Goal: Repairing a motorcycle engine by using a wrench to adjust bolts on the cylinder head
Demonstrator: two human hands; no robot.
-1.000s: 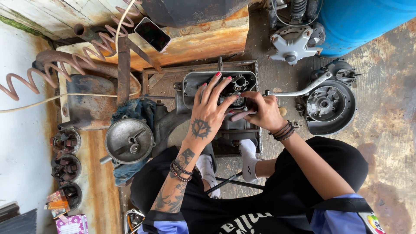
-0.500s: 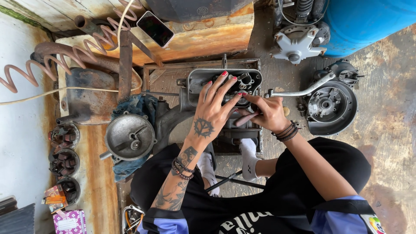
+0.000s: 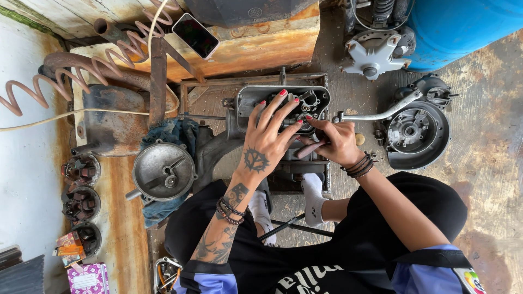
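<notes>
Both hands rest on grey (greasy, open) engine casing.

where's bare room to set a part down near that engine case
Free: bare concrete right of the round grey flywheel cover; rusty board top beside the black phone. Crowded: the open grey engine case, under both hands.

The left hand is covering much of the engine case; whatever the right hand's fingers are gripping is staying hidden. At 1 o'clock, the blue drum is running off the edge.
</notes>
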